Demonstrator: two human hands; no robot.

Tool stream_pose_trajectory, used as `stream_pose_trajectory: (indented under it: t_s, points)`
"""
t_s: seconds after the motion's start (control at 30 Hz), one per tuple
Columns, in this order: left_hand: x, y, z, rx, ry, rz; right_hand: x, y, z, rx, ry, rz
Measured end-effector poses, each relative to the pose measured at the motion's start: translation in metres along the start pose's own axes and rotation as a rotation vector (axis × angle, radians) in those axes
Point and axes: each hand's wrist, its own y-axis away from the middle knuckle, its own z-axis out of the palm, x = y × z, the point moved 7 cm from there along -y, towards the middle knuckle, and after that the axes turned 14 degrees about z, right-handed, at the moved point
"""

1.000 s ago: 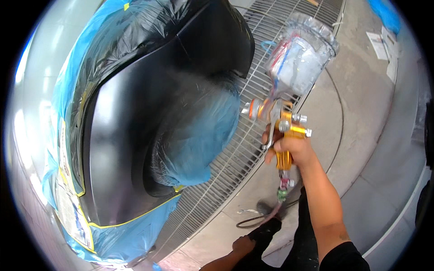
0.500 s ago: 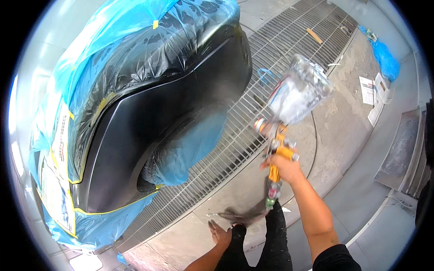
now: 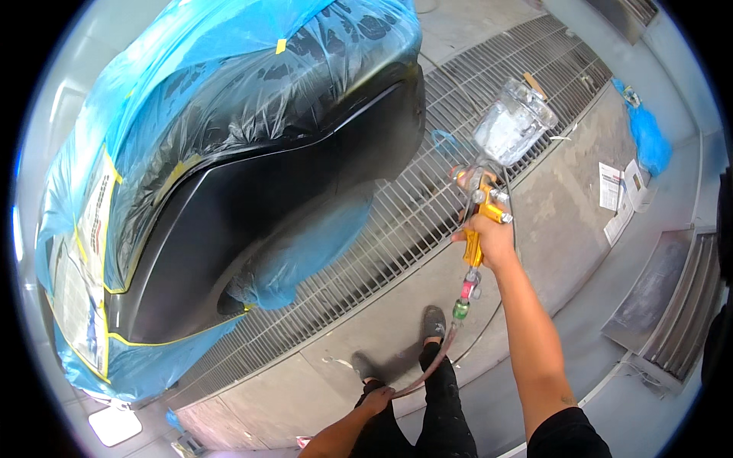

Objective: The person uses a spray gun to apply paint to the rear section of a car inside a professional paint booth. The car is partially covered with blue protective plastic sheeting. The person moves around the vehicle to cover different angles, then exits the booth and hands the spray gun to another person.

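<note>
My right hand [image 3: 492, 241] is wrapped round the orange handle of a spray gun [image 3: 475, 246]. A clear cup [image 3: 515, 122] with whitish contents sits on top of the gun. From the green fitting below the handle, an air hose [image 3: 429, 374] curves down to my left hand [image 3: 377, 398], whose fingers are closed on it in front of my thigh. To the left of the gun stands a glossy black car fender [image 3: 252, 179], apart from the nozzle. Blue masking film [image 3: 172, 53] with dark overspray surrounds the fender, and more film [image 3: 305, 256] fills its wheel arch.
A metal floor grate [image 3: 366, 267] runs diagonally beside the car. My shoes [image 3: 434, 322] stand on the concrete strip [image 3: 336, 351]. A thin cable [image 3: 513, 206] trails across the floor. Along the right wall lie printed papers [image 3: 622, 200], a blue plastic bundle [image 3: 649, 137] and a metal panel [image 3: 649, 278].
The spray gun has moved right, away from the fender, and its cup stands more level. My left hand, empty with fingers apart before, now grips the hose.
</note>
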Motion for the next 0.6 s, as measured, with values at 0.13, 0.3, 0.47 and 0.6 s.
stream_pose_trajectory:
  t_s: [0.13, 0.3, 0.47, 0.6]
  points:
    - [0.004, 0.009, -0.018, 0.093, 0.179, -0.153, -0.009, -0.011, 0.0, 0.203, 0.056, -0.056]
    - [0.012, 0.029, -0.015, -0.14, 0.197, -0.246, -0.005, 0.042, 0.044, -0.095, 0.18, 0.051]
    - [0.053, 0.039, 0.019, -0.458, 0.089, 0.001, -0.013, 0.104, 0.096, -0.515, 0.233, 0.256]
    - [0.09, 0.036, 0.028, -0.546, 0.083, 0.151, -0.033, 0.081, 0.098, -0.583, 0.189, 0.294]
